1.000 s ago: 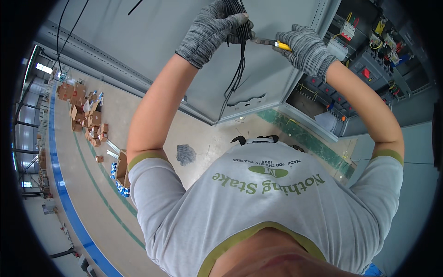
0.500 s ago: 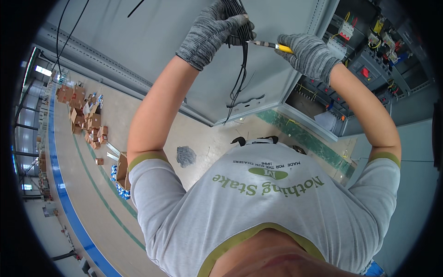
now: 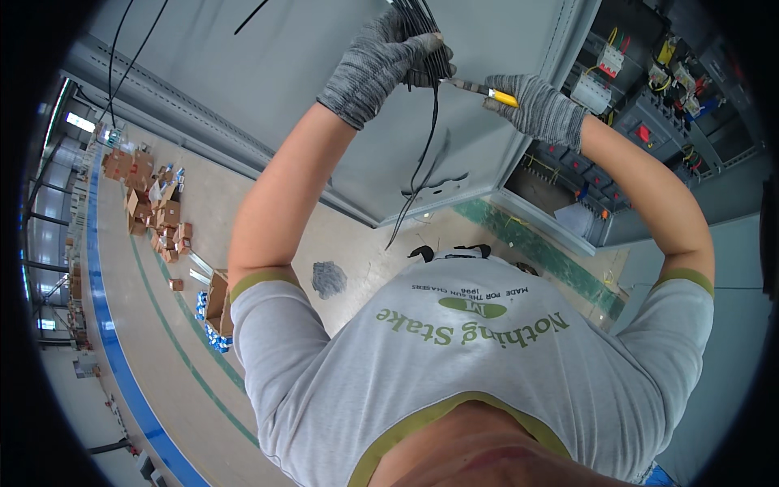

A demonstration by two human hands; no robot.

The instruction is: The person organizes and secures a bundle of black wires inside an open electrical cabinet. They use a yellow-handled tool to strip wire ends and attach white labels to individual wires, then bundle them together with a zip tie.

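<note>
My left hand (image 3: 395,61), in a grey knitted glove, is closed around a bundle of thin black cables (image 3: 436,61) at the top of the view. A few cable ends dangle below the fist. My right hand (image 3: 540,105), gloved alike, grips a slim tool with a yellow handle (image 3: 503,98) and a dark metal front; its exact kind does not show. The tool's tip points left and meets the cables just below my left fingers; whether it touches them I cannot tell. Behind both hands is a grey metal cabinet panel (image 3: 479,49).
On the right an open electrical cabinet holds breakers (image 3: 641,134) and coloured wiring. Other black cables (image 3: 122,65) hang at the upper left. Cardboard boxes (image 3: 166,213) lie on the floor to the left, and an open carton (image 3: 217,304) stands nearer.
Both hands appear slightly lower and further right in the picture. The dangling cable ends have swung left and spread less, with fewer strands visible. Both grips are unchanged.
</note>
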